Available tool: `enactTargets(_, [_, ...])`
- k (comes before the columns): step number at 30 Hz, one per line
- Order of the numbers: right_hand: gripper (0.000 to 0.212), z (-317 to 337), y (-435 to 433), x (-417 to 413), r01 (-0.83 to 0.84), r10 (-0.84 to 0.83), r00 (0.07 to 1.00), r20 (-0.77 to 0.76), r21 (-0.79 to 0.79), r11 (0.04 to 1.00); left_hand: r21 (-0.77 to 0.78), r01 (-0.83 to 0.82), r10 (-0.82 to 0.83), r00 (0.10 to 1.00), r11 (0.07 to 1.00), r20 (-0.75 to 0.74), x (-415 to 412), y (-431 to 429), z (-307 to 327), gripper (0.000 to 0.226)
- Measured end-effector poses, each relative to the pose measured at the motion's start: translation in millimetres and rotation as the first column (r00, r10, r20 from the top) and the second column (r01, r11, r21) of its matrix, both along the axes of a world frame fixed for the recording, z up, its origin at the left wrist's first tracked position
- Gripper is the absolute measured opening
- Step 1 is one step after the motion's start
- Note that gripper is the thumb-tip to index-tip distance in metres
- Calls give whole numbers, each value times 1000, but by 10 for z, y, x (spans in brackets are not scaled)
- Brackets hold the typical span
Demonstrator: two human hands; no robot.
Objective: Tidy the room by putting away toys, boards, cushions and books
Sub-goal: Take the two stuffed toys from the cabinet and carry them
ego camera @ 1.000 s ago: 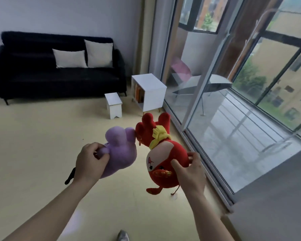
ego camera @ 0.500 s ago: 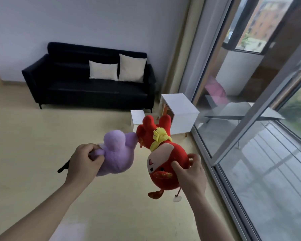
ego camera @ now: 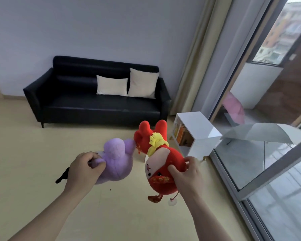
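Above the beige floor, L hand grips purple plush w/ fingers curled in; R hand pinches red plush just beside it, toys touching. Behind: black sofa w/ 2 cushions, white cube shelf holding books.

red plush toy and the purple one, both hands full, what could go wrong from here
1. The left hand only pinches a fold of the purple plush toy, so the toy might slip out and fall.
2. The red plush toy in the right hand dangles a suction cup on a cord, which could snag on the white cube shelf ahead.
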State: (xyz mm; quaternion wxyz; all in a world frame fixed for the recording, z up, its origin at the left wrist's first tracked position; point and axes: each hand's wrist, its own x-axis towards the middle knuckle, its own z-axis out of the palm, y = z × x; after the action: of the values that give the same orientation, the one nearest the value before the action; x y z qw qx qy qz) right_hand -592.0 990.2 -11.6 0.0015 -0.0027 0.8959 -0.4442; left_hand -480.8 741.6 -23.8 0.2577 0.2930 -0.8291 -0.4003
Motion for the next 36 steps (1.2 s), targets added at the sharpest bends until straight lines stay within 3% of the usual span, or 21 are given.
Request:
enactTargets(22, [50,-4,-3464,-3421,-121,119,992,30,65,991,-33,-146,146,989,989,3,-3059,-3338,54,14])
enactTargets(36, [54,-169,-6430,-4397,-153,134,983,125,165,974,-42,-115,117,992,993,55,-4002,-6371,-109,17])
